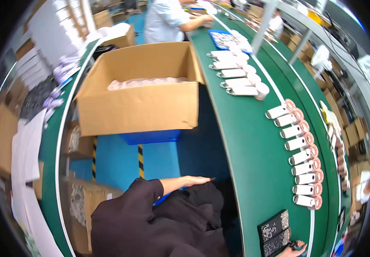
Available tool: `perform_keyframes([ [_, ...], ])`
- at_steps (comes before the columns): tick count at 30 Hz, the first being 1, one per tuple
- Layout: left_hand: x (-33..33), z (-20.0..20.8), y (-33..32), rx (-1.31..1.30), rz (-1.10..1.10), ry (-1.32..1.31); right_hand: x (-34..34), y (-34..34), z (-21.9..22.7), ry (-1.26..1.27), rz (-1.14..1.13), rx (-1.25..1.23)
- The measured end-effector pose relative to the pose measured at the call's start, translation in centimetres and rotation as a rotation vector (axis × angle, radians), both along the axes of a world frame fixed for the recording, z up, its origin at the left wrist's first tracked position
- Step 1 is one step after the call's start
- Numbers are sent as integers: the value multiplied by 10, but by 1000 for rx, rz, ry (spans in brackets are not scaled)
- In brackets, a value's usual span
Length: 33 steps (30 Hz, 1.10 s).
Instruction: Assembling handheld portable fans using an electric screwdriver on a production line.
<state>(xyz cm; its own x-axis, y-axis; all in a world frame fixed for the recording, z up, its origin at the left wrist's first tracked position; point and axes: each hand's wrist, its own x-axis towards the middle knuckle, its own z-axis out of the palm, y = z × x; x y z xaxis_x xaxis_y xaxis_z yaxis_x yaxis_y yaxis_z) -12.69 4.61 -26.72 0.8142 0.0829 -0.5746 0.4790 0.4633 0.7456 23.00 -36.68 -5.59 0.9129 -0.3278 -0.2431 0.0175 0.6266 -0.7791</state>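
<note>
My left hand rests on the dark cloth over my lap, fingers stretched out flat and nothing in them. At the lower right, my right hand is closed round a black and teal tool; it looks like a powered screwdriver, but the frame edge cuts it off. Close beside that hand, a black tray lies on the green bench, with small shiny metal pieces in its compartments. Beyond the tray, several white handles with pink ring heads, like handheld fans, lie in a slanting row.
Farther along the green bench lie several white handles with pale round heads and a blue tray of small parts. A large cardboard box with pinkish contents stands ahead, above a blue bin. A co-worker works beyond.
</note>
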Motion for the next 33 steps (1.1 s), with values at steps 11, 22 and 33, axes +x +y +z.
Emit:
perform_keyframes([
  [11, 53, 28, 38, -474, 262, 433, -14, 2, -1, -272, 261, 571],
  [22, 71, 194, 51, 925, -1260, -342, -33, -11, 4, -297, 162, 540],
  [33, 155, 483, 124, 1640, -200, -1450, -40, -22, 16, -297, 189, 562],
])
